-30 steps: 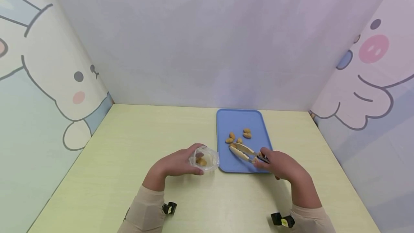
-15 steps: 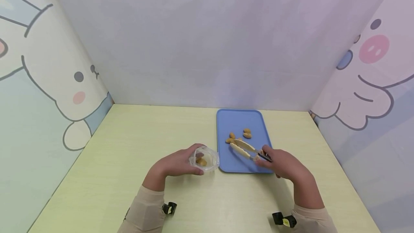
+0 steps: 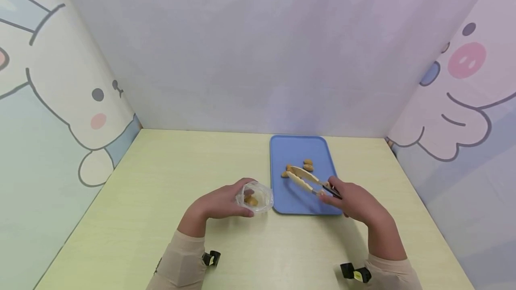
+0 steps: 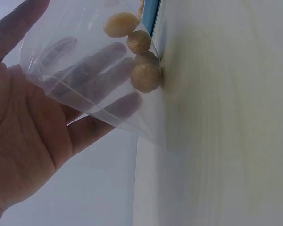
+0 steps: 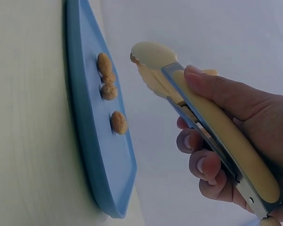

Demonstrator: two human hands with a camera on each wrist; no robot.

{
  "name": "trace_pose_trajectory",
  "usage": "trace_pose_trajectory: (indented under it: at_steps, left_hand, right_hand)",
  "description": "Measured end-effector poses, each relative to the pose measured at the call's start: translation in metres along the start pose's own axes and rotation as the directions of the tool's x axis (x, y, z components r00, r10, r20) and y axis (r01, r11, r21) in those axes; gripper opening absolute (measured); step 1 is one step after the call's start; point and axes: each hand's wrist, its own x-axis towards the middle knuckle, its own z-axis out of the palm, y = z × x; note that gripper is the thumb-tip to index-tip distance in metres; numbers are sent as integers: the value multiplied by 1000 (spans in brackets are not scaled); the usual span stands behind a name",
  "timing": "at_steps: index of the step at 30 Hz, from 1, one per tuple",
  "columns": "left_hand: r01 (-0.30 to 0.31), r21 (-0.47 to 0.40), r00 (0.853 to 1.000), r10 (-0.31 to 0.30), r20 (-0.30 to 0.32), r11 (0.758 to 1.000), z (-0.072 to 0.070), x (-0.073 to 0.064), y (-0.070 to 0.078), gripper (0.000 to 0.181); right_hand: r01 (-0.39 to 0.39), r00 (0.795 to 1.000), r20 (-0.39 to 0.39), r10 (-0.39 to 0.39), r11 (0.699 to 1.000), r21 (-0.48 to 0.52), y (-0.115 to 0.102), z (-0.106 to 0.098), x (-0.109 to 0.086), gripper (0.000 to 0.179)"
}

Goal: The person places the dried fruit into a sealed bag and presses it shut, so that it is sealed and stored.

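Note:
My left hand (image 3: 223, 201) holds a clear plastic bag (image 3: 264, 199) upright beside the tray, mouth open, thumb on one side and fingers round the other. Several brown oval nuts (image 4: 146, 77) lie at its bottom. My right hand (image 3: 352, 200) grips a pair of tongs (image 5: 226, 136) with cream tips and handles, thumb on top and fingers curled beneath. The tips are raised over the tray, nearly together, and a bit of a brown nut (image 5: 133, 58) shows between them. More nuts (image 3: 308, 168) lie on the blue tray (image 3: 296, 147), some partly hidden behind the tongs.
The tray lies on a pale wooden table (image 3: 193, 155), close to the back wall (image 3: 258, 57). Side walls with cartoon animals (image 3: 101, 120) stand left and right. The bag stands just off the tray's left edge.
My right hand has lifted the tongs from the tray, shifting slightly right and away from me; the nut that lay nearest me is gone from its place. The left hand and bag stay still.

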Motion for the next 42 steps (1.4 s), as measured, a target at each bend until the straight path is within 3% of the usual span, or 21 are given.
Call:
trace_pose_trajectory:
  at_steps: [15, 32, 42]
  left_hand:
    - [25, 0, 1000, -25, 0, 1000, 0, 0, 4, 79]
    - [1, -20, 1000, -1, 7, 1000, 0, 1, 2, 81]
    - [-1, -36, 1000, 2, 12, 999, 0, 1, 2, 80]
  right_hand:
    - [24, 999, -36, -25, 1000, -19, -9, -6, -9, 42]
    - [117, 991, -60, -120, 992, -41, -39, -9, -25, 39]
    - [214, 971, -87, -221, 973, -88, -54, -5, -31, 35]
